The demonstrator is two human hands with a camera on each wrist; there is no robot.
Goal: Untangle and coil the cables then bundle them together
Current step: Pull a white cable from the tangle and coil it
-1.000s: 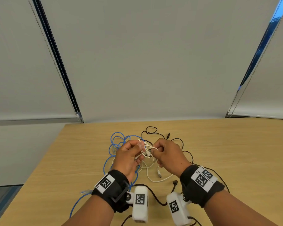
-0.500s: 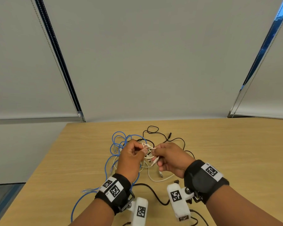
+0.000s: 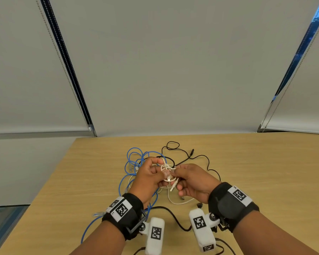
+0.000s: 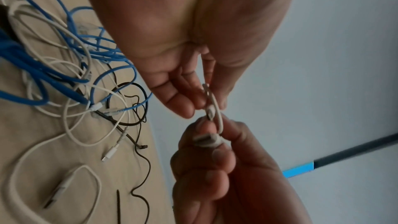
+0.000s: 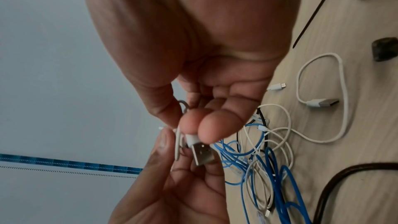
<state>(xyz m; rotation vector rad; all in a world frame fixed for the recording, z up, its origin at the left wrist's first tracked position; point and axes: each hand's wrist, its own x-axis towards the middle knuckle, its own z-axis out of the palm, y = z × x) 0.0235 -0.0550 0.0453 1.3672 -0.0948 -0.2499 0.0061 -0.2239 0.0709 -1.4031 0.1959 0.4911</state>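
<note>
A tangle of cables lies on the wooden table: a blue cable, thin black cable and white cables. My left hand and right hand meet above the pile, each pinching the same thin white cable. In the left wrist view the left fingertips pinch a small loop of that white cable. In the right wrist view the right thumb and fingers pinch its white USB plug, metal end pointing down. The left hand holds the strand just beside it.
A second white cable with a USB plug lies loose on the table below the hands. A thicker black cable runs across near my wrists. The table's left edge is close; grey blinds hang behind.
Both hands have drawn a little closer to me while keeping hold of the white cable. The white plug end has come out and now hangs below the right fingers.
</note>
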